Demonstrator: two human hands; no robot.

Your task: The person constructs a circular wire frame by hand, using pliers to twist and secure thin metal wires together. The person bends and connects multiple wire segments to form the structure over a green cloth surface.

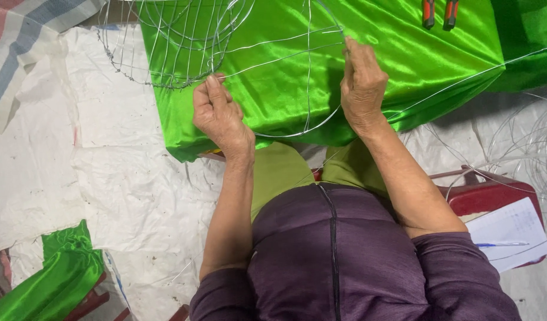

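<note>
- Head view: the left hand pinches a thin wire between thumb and fingers, its grip closed tight on the strand at about 10 o'clock of the wire hoop.
- The right hand has its grip closed on the hoop's rim at about 2 o'clock, fingers curled over the top. The hoop lies on the green satin cloth draped over the worktop, straight ahead of the person.
- The wire looks springy; if either pinch slackens, I judge the hoop could snap out of shape or whip a loose end toward the fingers.
- A finished wire frame sits at 11 o'clock, touching the left hand's strand; the two could tangle.
- The cut ends may snag or scratch the glossy cloth.
- The pliers with orange handles lie at 1 o'clock near the far edge, and dragging the cloth could shift them.
- Loose wire coils at 3 o'clock might catch a sleeve.
</note>
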